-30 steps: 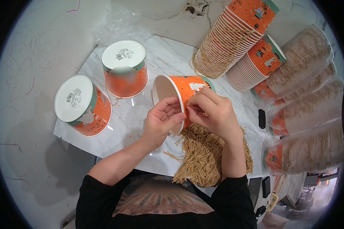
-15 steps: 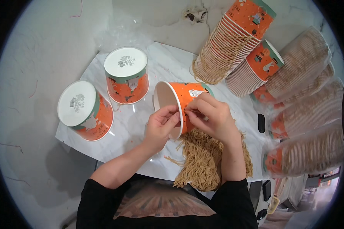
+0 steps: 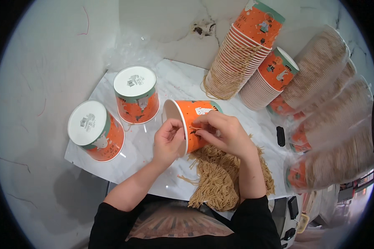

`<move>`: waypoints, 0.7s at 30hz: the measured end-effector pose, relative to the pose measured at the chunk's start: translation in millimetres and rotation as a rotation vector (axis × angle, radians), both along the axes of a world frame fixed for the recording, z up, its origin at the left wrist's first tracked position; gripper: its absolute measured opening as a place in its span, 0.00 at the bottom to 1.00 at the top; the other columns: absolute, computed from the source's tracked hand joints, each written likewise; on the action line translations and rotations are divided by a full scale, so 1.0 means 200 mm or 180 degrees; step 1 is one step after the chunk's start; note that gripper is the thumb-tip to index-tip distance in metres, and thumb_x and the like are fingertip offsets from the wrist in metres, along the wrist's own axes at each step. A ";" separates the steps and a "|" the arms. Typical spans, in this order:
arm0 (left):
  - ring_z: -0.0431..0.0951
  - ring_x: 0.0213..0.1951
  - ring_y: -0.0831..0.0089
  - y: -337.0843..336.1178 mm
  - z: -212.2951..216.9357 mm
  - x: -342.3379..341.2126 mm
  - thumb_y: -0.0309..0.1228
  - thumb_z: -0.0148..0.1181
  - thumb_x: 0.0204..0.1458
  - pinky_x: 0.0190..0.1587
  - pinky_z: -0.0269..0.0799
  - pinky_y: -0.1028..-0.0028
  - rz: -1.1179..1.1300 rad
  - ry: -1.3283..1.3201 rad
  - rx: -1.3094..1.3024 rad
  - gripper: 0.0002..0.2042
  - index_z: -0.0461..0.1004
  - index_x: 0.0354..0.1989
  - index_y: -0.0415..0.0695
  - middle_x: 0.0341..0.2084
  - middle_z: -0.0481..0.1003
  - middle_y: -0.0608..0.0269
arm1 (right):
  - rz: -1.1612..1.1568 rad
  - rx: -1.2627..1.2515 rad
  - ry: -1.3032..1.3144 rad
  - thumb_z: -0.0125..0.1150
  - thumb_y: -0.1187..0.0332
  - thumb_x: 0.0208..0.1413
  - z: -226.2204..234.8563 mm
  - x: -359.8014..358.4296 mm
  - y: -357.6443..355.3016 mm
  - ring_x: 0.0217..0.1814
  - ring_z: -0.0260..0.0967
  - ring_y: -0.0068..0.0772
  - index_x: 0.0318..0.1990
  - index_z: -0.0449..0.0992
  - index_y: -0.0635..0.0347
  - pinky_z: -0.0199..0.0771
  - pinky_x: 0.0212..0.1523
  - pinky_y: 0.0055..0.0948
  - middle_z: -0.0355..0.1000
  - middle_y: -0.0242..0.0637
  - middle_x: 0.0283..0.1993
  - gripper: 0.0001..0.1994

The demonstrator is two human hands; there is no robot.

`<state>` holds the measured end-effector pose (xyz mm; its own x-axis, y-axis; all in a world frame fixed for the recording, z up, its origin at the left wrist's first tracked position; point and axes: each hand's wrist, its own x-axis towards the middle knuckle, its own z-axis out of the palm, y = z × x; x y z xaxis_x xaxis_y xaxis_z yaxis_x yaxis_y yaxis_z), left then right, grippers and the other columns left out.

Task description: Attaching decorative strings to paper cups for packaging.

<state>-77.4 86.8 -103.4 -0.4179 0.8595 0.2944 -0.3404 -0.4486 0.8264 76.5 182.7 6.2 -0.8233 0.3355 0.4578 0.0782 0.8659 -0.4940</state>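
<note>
An orange paper bucket (image 3: 207,108) with a white rim and green base band lies tilted on its side before me, its mouth facing left. My left hand (image 3: 169,139) is closed at the rim, its fingers reaching into the mouth. Against the outer wall, my right hand (image 3: 224,132) has thumb and forefinger curled near the rim, a small gap between their tips. A short pale strand seems to lie at these fingertips, too small to make out surely. Beneath my right forearm spreads a heap of tan cords (image 3: 216,184).
Two upturned buckets stand left: one nearer (image 3: 114,139), one farther (image 3: 129,108). A tall nested stack (image 3: 237,62) draped with cord loops and a shorter stack (image 3: 259,89) stand back right. Plastic-wrapped stacks (image 3: 332,128) line the right, beside a small black object (image 3: 281,136).
My right thumb and forefinger have parted slightly from a tighter pinch at the bucket wall. My left hand stays at the rim. The whole view has shifted a little.
</note>
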 end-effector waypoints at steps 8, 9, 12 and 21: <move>0.72 0.45 0.63 0.00 0.03 -0.01 0.20 0.57 0.47 0.50 0.70 0.68 0.1978 0.2183 0.0387 0.05 0.71 0.32 0.42 0.43 0.70 0.55 | -0.0075 -0.0111 -0.0080 0.64 0.78 0.52 0.09 0.13 0.04 0.31 0.73 0.30 0.42 0.76 0.60 0.72 0.31 0.27 0.72 0.35 0.32 0.09; 0.72 0.46 0.62 -0.01 0.04 -0.02 0.20 0.57 0.47 0.52 0.69 0.67 0.2116 0.2271 0.0436 0.05 0.71 0.32 0.41 0.44 0.70 0.55 | -0.0089 -0.0005 -0.0246 0.63 0.79 0.52 0.10 0.14 0.03 0.32 0.73 0.32 0.41 0.76 0.59 0.72 0.31 0.28 0.72 0.35 0.33 0.09; 0.72 0.50 0.58 -0.02 0.07 -0.01 0.21 0.57 0.47 0.57 0.68 0.62 0.2143 0.2316 0.0534 0.05 0.71 0.32 0.41 0.49 0.69 0.51 | -0.0236 0.0235 -0.0424 0.61 0.79 0.51 0.14 0.18 0.02 0.34 0.74 0.36 0.41 0.77 0.57 0.73 0.32 0.31 0.72 0.35 0.34 0.10; 0.80 0.44 0.62 -0.08 0.47 0.01 0.25 0.58 0.51 0.65 0.56 0.52 0.1511 0.3916 0.0397 0.04 0.72 0.35 0.44 0.35 0.80 0.63 | -0.0893 0.0551 -0.0091 0.59 0.78 0.50 0.11 0.21 -0.01 0.37 0.74 0.41 0.41 0.79 0.58 0.74 0.37 0.34 0.71 0.37 0.39 0.11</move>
